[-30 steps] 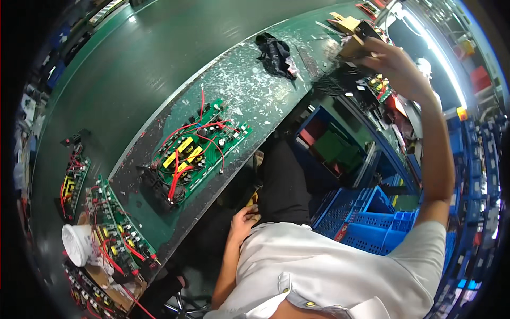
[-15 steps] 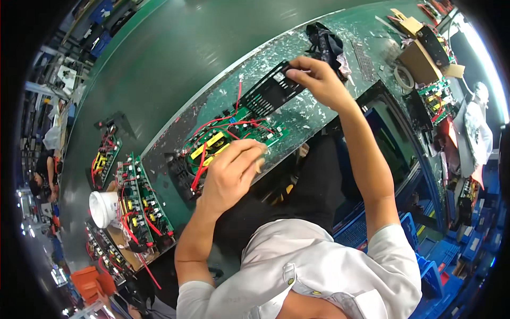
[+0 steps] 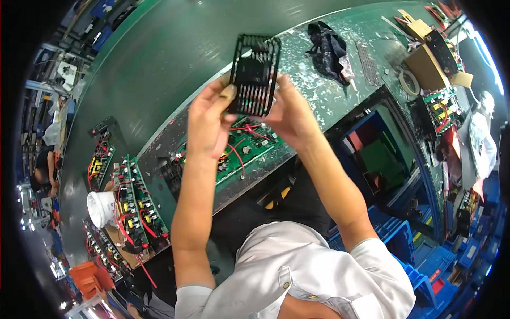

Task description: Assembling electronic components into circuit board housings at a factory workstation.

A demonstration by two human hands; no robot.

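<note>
A black slotted cover panel [image 3: 254, 74] is held up above the bench between both hands. Its lower left edge is gripped by my left hand [image 3: 211, 106], thumb against the side. Fingers of my right hand [image 3: 289, 109] close on the opposite edge, partly hidden behind the panel. Below them on the bench lies a green circuit board [image 3: 257, 151] with red wires and yellow-wrapped parts; my left forearm covers some of it. A black plastic part [image 3: 171, 173] sits at the board's left end.
At left stand several wired circuit boards [image 3: 141, 204] beside a white tub [image 3: 100, 208]. A crumpled black cloth [image 3: 326, 50] lies at the back. Farther right are a tape roll [image 3: 409, 83], a cardboard box [image 3: 426, 66] and a black frame [image 3: 396, 114] by the bench edge.
The panel has been lifted off the bench and turned upright, moving left. My left hand has risen from over the board and taken its other edge. A red wire now hangs toward the front.
</note>
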